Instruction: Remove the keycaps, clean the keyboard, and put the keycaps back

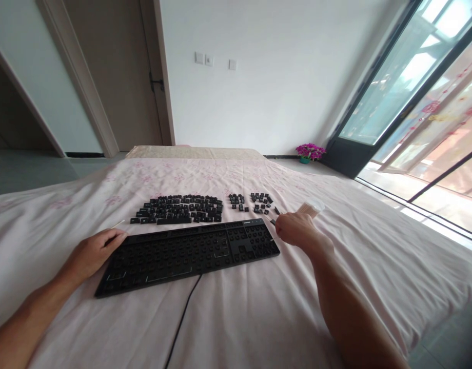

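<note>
A black keyboard [190, 253] with its keycaps removed lies on a pink sheet [236, 318]. My left hand [92, 252] rests at the keyboard's left end, fingers loosely curled, touching its edge. My right hand [295, 229] hovers at the keyboard's far right corner, fingers pinched around a small dark keycap [273, 222]. Rows of loose black keycaps [178, 209] lie beyond the keyboard, with two smaller groups [255, 201] to their right. A cotton swab [118, 224] lies near my left hand.
A clear container of cotton swabs [311, 207] lies just beyond my right hand. The keyboard cable [184, 312] runs toward me. A door [116, 72] and wall stand behind; a pot of purple flowers [310, 151] sits by the glass doors [420, 102] at right.
</note>
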Tool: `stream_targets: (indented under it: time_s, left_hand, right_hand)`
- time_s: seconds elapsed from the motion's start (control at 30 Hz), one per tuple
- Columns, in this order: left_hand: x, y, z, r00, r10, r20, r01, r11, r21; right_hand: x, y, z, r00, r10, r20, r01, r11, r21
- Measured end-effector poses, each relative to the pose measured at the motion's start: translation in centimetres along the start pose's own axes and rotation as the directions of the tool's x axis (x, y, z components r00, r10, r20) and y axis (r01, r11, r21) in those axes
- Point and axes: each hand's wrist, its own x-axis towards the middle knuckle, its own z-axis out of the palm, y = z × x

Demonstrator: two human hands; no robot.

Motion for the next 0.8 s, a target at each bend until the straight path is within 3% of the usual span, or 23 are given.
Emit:
stream_targets:
  time_s: [0.4, 0.53, 0.8]
  left_hand:
    - [0.0, -0.1, 0.0, 1.000, 0.002, 0.004, -0.002, 1.000, -0.003]
    - [0.1, -0.1, 0.1, 1.000, -0.006, 0.011, 0.006, 1.000, -0.002]
    - [0.1, 0.0, 0.0, 1.000, 0.006, 0.011, -0.006, 1.000, -0.004]
  right_hand:
    - [-0.1, -2.1, -0.9, 0.983, -0.154, -0.101, 0.168, 0.975, 0.145]
    - [0.0, -2.4, -0.7, 0.988, -0.139, -0.063, 0.146, 0.982, 0.121]
    - [0.5, -0.6, 0.1, 0.996, -0.050, -0.069, 0.057, 0.994, 0.098]
